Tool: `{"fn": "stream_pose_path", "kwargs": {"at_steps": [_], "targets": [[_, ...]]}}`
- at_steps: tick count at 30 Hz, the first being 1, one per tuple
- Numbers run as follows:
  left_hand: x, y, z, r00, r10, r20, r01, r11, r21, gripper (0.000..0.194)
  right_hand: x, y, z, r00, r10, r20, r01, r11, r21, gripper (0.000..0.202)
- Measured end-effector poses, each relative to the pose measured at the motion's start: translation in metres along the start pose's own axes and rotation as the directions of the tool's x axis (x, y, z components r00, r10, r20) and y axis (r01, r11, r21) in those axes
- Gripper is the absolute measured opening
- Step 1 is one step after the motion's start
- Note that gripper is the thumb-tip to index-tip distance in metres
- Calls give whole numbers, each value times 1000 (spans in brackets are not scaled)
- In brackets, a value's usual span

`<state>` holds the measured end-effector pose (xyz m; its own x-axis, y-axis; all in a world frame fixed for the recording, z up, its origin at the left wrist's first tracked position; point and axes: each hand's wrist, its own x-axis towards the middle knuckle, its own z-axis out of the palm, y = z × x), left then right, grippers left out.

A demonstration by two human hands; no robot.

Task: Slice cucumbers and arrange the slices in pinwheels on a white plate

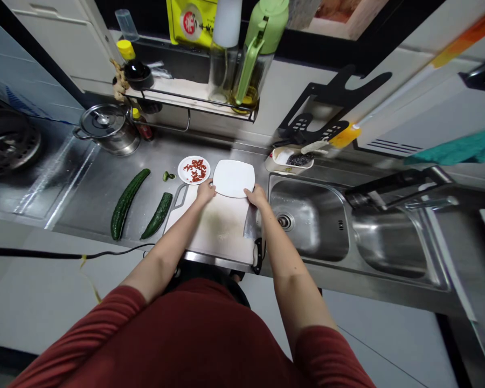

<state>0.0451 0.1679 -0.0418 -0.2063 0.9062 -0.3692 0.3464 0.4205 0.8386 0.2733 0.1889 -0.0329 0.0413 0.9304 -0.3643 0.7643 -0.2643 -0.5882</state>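
Cutting board (222, 229): my reference. Square plate (234, 177) at board's far edge, pinched by my left hand (206, 193) and right hand (257, 196); uneven grip could tip it. Knife (258, 254), board's right: forearm bump could drop it. Round plate (182, 173), board's far left: knuckle knock could spill red bits (196, 175).

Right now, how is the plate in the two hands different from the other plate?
The square plate has four rounded corners, but the small plate is round. The square plate's top is bare, while the small plate has red pieces on it. The left hand and right hand hold the square plate; the small plate sits beside it. Both are white.
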Motion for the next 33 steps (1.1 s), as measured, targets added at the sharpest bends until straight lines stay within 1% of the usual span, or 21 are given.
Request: {"fn": "stream_pose_path", "kwargs": {"at_steps": [4,7,11,17,22,26,33], "targets": [[-3,2,1,1000,-5,-21,6,999,32,43,-1,-4,0,1000,11,-25,-13,996,-93,47],[-6,5,0,999,33,-42,-28,994,107,43,-1,-7,0,999,39,-24,-41,992,-122,49],[-7,6,-1,996,73,-54,-60,978,202,42,0,-10,2,996,84,-31,-87,984,-154,52],[-8,9,-3,989,134,-69,-107,947,304,42,-4,-16,3,994,103,-39,-108,981,-159,52],[-10,11,-5,987,147,-63,-119,939,324,44,-7,-19,2,989,141,-41,-146,977,-157,53],[-10,12,-5,987,150,-55,-123,934,336,44,-7,-20,2,989,141,-45,-146,978,-148,54],[-8,14,-3,988,140,-69,-101,909,403,44,-8,-24,3,979,188,-74,-199,964,-176,55]]}}
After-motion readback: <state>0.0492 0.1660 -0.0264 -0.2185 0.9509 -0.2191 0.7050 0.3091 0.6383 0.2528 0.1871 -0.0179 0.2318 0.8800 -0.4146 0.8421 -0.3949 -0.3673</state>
